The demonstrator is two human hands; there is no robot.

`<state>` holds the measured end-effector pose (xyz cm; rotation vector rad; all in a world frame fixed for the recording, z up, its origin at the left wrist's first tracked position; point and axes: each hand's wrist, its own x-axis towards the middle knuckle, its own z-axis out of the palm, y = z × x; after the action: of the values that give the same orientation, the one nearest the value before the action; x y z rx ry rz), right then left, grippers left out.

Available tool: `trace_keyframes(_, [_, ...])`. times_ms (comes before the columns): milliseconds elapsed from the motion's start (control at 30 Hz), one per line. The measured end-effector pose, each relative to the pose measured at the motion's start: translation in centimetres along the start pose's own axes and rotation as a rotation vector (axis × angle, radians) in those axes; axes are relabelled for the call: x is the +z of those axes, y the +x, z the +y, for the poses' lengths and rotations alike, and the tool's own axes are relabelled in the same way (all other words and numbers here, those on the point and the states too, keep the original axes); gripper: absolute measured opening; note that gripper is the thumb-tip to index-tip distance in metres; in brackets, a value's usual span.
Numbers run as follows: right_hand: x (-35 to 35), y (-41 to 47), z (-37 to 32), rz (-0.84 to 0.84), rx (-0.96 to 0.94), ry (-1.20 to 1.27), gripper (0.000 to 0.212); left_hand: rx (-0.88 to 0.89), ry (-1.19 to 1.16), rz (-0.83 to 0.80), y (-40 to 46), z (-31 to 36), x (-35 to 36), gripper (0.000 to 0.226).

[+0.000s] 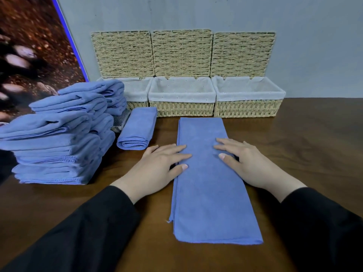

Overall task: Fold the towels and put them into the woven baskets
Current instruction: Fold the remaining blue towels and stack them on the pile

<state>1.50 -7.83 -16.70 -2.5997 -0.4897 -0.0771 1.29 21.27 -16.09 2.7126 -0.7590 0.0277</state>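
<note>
Hands flat on a long folded blue towel [208,183]

Left hand [159,169] and right hand [247,163] press it, fingers straight, each grip unclosed; three woven baskets [181,108] behind.

A dark brown wooden table [294,154] carries everything; a long blue towel [208,193], folded into a strip, lies flat at its middle, running away from the near edge; a folded towel [138,128] lies just left of the strip's far end; a stack [59,138] of blue towels stands at the left; three lined baskets [181,107] [248,107] [136,93] stand side by side along the far edge, lids up, the left one partly hidden by the stack.
</note>
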Motion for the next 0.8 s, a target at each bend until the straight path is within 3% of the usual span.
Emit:
trace_keyframes(100, [-0.5, -0.8, -0.4, 0.089, -0.081, 0.139, 0.041, 0.048, -0.082, 0.014, -0.7, -0.2, 0.1, 0.052])
trace_keyframes(200, [-0.5, -1.5, -0.8, -0.006, -0.142, 0.100, 0.044, 0.018, -0.033, -0.111, -0.8, -0.4, -0.1, 0.063])
trace_keyframes(367, [-0.5, -2.8, -1.2, 0.088, -0.192, 0.027, 0.038, 0.096, -0.103, -0.002, -1.7, 0.4, -0.4, 0.054])
trace_keyframes(433, [-0.5, -4.3, -1.0, 0.115, -0.240, 0.000, 0.033, 0.136, -0.132, -0.043, -2.8, 0.2, -0.5, 0.056])
trace_keyframes(567, [-0.4, -8.0, -0.3, 0.044, -0.301, -0.081, 0.038, 0.106, -0.033, -0.145, -3.9, -0.1, -0.5, 0.055])
trace_keyframes(733, [-1.1, -10.7, -1.8, -0.091, -0.339, -0.048, 0.049, 0.071, -0.033, -0.152, -3.9, 0.2, -0.5, 0.053])
trace_keyframes(800, [-0.6, -10.5, -2.6, -0.066, -0.373, -0.098, 0.052, 0.077, -0.027, -0.138, -4.0, 0.3, -0.5, 0.053])
